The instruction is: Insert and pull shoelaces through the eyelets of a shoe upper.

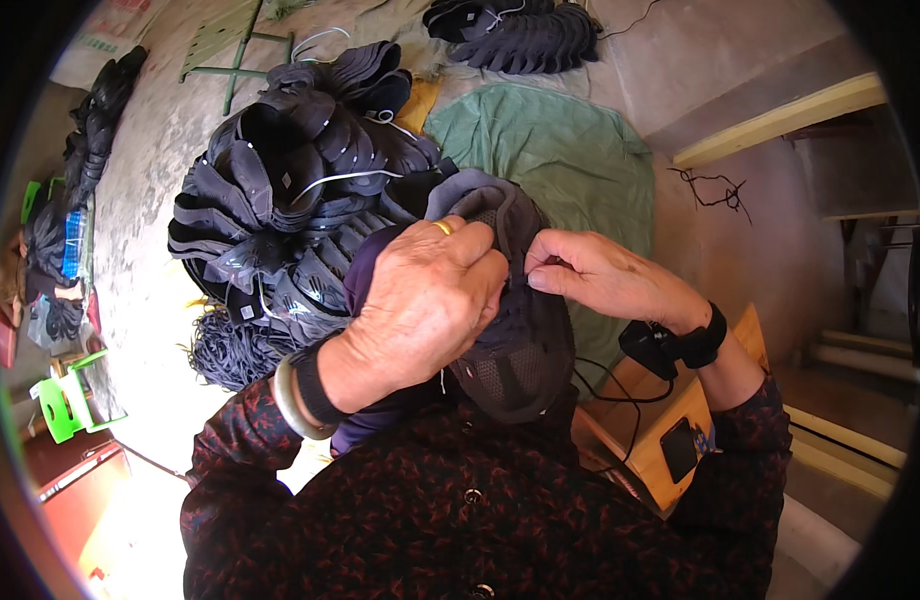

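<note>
A dark grey shoe upper (525,355) with a mesh toe lies over my lap, its toe toward me and its padded collar away. My left hand (430,290), with a ring on one finger, is closed on the shoe's left side near the opening. At the right edge of the lacing area, my right hand (590,270) pinches thumb and forefinger together. Whatever lies between those fingertips is too small to make out. Beyond my left hand, a large heap of dark shoe uppers (280,190) is stacked in bundles tied with white cord.
A pile of dark laces (230,350) lies left of my lap. Green cloth (550,140) covers the floor ahead. A wooden box (670,440) with a dark phone-like object stands right, a black cable beside it. A green stool (65,400) is far left; more uppers (525,40) lie ahead.
</note>
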A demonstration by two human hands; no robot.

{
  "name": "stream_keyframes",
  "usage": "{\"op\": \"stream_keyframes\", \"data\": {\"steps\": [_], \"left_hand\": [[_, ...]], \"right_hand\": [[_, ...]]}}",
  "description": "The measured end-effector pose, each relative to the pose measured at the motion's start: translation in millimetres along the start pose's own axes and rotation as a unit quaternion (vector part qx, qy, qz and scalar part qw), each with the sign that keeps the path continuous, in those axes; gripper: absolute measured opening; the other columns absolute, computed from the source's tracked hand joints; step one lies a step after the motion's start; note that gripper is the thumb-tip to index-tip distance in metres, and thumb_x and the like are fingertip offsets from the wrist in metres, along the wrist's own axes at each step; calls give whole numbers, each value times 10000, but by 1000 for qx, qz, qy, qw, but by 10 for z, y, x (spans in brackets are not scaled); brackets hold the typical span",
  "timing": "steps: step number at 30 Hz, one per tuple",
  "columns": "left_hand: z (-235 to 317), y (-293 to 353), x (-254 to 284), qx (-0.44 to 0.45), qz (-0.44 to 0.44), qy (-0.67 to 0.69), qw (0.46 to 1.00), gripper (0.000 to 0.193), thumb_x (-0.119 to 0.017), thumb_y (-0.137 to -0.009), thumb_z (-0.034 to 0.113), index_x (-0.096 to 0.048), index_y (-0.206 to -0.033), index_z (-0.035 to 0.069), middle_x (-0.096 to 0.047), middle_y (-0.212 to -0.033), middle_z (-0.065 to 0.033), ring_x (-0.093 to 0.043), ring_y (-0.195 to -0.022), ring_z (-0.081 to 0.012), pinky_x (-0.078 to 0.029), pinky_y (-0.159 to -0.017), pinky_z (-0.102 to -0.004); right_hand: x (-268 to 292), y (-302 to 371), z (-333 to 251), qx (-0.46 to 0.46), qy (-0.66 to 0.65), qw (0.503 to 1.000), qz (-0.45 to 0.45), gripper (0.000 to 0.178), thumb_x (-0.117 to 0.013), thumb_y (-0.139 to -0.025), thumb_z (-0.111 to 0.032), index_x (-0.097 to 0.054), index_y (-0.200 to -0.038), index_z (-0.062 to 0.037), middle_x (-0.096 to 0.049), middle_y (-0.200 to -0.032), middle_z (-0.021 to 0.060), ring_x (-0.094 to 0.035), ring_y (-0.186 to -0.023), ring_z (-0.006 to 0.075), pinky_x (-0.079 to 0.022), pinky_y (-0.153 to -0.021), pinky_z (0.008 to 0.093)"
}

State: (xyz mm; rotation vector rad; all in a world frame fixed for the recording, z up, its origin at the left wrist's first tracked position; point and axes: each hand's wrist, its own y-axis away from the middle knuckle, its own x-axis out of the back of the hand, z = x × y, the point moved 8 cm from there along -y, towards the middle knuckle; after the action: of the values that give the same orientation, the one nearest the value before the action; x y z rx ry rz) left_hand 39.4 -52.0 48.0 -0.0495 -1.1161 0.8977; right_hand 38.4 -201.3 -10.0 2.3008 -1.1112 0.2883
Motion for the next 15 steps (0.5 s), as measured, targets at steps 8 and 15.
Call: {"op": "stream_keyframes", "data": {"steps": [8, 15], "left_hand": [[-1463, 1084, 1219, 267, 65, -89, 957, 131, -682, -769, -60, -676, -847, 45, -605, -778, -63, -595, -717, -218, -461, -628, -351], [-2552, 2727, 1515, 373, -10, -287, 882, 79, -680, -832, 151, -676, -845, 74, -695, -882, -130, -686, -800, -348, -529, -705, -452]], "right_hand": [[68, -9, 46, 16, -23, 1000, -10, 232, -602, -991, -199, -641, -1023, 28, -681, -925, 110, -642, -865, 192, -508, -792, 342], [109, -20, -48, -52, -94, 994, -20, 128, -586, -1000, -119, -628, -1060, -14, -624, -890, -6, -565, -795, 93, -493, -738, 287]]}}
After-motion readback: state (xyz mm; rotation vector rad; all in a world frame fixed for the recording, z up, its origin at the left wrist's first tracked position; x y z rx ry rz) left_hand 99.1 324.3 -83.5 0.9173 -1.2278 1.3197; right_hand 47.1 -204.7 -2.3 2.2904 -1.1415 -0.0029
